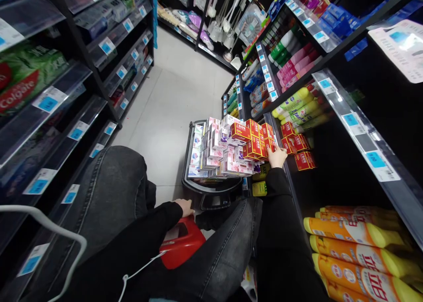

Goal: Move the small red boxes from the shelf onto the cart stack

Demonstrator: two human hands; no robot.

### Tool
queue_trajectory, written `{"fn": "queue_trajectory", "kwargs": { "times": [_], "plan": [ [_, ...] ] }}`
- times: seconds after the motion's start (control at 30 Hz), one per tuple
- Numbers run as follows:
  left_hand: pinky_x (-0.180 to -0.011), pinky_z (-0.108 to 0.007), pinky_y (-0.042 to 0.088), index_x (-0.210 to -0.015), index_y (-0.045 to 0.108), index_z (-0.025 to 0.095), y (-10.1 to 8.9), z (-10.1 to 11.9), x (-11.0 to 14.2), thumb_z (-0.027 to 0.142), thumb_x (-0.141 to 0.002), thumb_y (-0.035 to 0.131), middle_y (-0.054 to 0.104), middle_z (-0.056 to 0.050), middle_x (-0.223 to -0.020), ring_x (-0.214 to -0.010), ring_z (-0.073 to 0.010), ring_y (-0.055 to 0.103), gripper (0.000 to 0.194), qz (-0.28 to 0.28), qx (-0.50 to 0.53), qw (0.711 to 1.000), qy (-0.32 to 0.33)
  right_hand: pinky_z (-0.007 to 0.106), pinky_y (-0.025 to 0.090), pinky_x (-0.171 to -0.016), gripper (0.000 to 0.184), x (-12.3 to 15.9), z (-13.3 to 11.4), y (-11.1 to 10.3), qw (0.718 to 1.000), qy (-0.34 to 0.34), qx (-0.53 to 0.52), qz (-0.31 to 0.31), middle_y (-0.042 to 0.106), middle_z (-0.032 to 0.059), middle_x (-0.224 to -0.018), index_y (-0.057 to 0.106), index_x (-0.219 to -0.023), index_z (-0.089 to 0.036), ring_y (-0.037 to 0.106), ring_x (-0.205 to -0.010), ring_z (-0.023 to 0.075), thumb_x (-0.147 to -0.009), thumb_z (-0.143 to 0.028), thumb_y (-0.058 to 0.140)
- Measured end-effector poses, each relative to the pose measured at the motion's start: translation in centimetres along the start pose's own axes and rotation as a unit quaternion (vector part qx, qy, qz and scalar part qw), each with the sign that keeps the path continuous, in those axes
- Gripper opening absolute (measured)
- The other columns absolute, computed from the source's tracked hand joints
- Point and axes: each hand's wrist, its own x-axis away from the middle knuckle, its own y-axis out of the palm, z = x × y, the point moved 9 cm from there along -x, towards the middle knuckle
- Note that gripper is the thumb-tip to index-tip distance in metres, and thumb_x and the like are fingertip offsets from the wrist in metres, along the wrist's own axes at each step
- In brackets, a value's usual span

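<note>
1. Touching the stacked red boxes with the right hand; cannot tell whether gripping one.
2. Grasping the top of a red object, probably by a handle, with the left hand.
3. Stacked beside and on pale boxes at the black basket.
4. Just right, on the shelf: more red boxes, near yellow bottles.

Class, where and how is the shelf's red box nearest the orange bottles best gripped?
Pinch the red box across opposite sides at its aisle-facing end, probably from the aisle: it is flat-sided, and its side toward the orange bottles is exposed.
</note>
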Motion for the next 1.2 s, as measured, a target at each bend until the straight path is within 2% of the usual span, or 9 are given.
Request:
{"fn": "queue_trajectory", "kwargs": {
  "times": [0.27, 0.43, 0.57, 0.67, 0.77, 0.87, 0.93, 1.07, 1.2],
  "plan": [
    [-0.098, -0.039, 0.043, -0.131, 0.052, 0.004, -0.5, 0.3, 0.9, 0.039, -0.085, 0.045, 0.059, -0.024, -0.128, -0.12, -0.0331, 0.056, 0.058, -0.008, -0.012, 1.0, 0.003, 0.053, 0.034, -0.094, 0.049, 0.9, 0.2, -0.8, 0.999, 0.033, -0.025, 0.028, 0.052, 0.0178, -0.123, 0.061, -0.123, -0.02, 0.042, -0.114, 0.0365, -0.087, -0.049, 0.049],
    [-0.098, -0.038, 0.044, -0.132, 0.053, 0.007, -0.5, 0.2, 1.0, 0.04, -0.086, 0.046, 0.059, -0.022, -0.128, -0.12, -0.0316, 0.056, 0.057, -0.009, -0.015, 1.0, 0.0, 0.053, 0.033, -0.099, 0.048, -2.1, 4.4, -4.5, 0.986, 0.109, -0.013, 0.122, 0.049, 0.0245, -0.129, 0.054, -0.128, -0.01, 0.043, -0.121, 0.0369, -0.091, -0.038, 0.041],
    [-0.098, -0.038, 0.045, -0.131, 0.054, 0.009, -0.6, 0.0, 0.9, 0.04, -0.085, 0.048, 0.06, -0.021, -0.127, -0.12, -0.0313, 0.057, 0.056, 0.0, -0.004, 1.0, -0.008, 0.05, 0.032, -0.103, 0.065, -6.6, 7.6, -3.2, 0.994, 0.1, 0.032, 0.005, 0.045, 0.0351, -0.132, 0.04, -0.135, 0.006, 0.042, -0.127, 0.0394, -0.088, -0.037, 0.052],
    [-0.097, -0.038, 0.045, -0.13, 0.055, 0.008, -0.5, -0.2, 0.7, 0.039, -0.084, 0.049, 0.061, -0.022, -0.126, -0.119, -0.0316, 0.057, 0.056, 0.002, -0.001, 1.0, -0.011, 0.049, 0.034, -0.104, 0.067, -8.6, 8.6, -1.8, 0.995, 0.073, 0.039, -0.06, 0.05, 0.0312, -0.131, 0.044, -0.133, 0.003, 0.048, -0.124, 0.0384, -0.083, -0.039, 0.06],
    [-0.098, -0.04, 0.044, -0.128, 0.056, 0.005, -0.3, -0.5, 0.3, 0.04, -0.084, 0.049, 0.06, -0.024, -0.126, -0.119, -0.0335, 0.057, 0.056, 0.008, 0.001, 1.0, -0.016, 0.044, 0.038, -0.103, 0.059, -9.4, 9.0, -1.3, 0.993, 0.062, 0.006, -0.096, 0.06, 0.026, -0.118, 0.059, -0.116, -0.002, 0.054, -0.118, 0.0359, -0.07, -0.035, 0.072],
    [-0.097, -0.04, 0.044, -0.129, 0.055, 0.005, 0.0, -0.6, 0.1, 0.041, -0.085, 0.048, 0.06, -0.023, -0.126, -0.119, -0.0335, 0.057, 0.058, 0.006, 0.0, 1.0, -0.013, 0.042, 0.046, -0.095, 0.05, -8.5, 9.5, -3.1, 0.981, 0.096, -0.147, -0.078, 0.066, 0.0171, -0.104, 0.064, -0.097, -0.009, 0.061, -0.106, 0.0322, -0.054, -0.029, 0.079],
    [-0.096, -0.038, 0.045, -0.129, 0.055, 0.007, 0.1, -0.6, 0.1, 0.042, -0.085, 0.047, 0.06, -0.022, -0.126, -0.118, -0.0324, 0.057, 0.057, -0.001, -0.005, 1.0, -0.01, 0.041, 0.05, -0.09, 0.048, -6.4, 9.0, -5.0, 0.942, 0.091, -0.318, -0.052, 0.067, 0.0128, -0.1, 0.063, -0.094, -0.012, 0.064, -0.099, 0.0289, -0.052, -0.029, 0.078],
    [-0.097, -0.037, 0.044, -0.129, 0.055, 0.01, 0.1, -0.4, 0.4, 0.042, -0.086, 0.047, 0.06, -0.021, -0.127, -0.119, -0.0301, 0.058, 0.055, -0.011, -0.016, 1.0, -0.018, 0.041, 0.054, -0.085, 0.05, 0.5, 4.8, -9.0, 0.788, -0.037, -0.61, -0.069, 0.063, 0.0074, -0.103, 0.063, -0.099, -0.019, 0.063, -0.097, 0.0249, -0.058, -0.046, 0.072],
    [-0.098, -0.039, 0.044, -0.131, 0.052, 0.008, 0.1, -0.2, 0.7, 0.038, -0.087, 0.047, 0.059, -0.022, -0.128, -0.12, -0.0305, 0.057, 0.053, -0.023, -0.018, 0.999, -0.019, 0.043, 0.059, -0.074, 0.052, 7.4, 1.5, -8.8, 0.634, -0.063, -0.76, -0.13, 0.057, 0.0052, -0.098, 0.062, -0.102, -0.029, 0.061, -0.085, 0.0218, -0.064, -0.065, 0.064]
  ]
}}
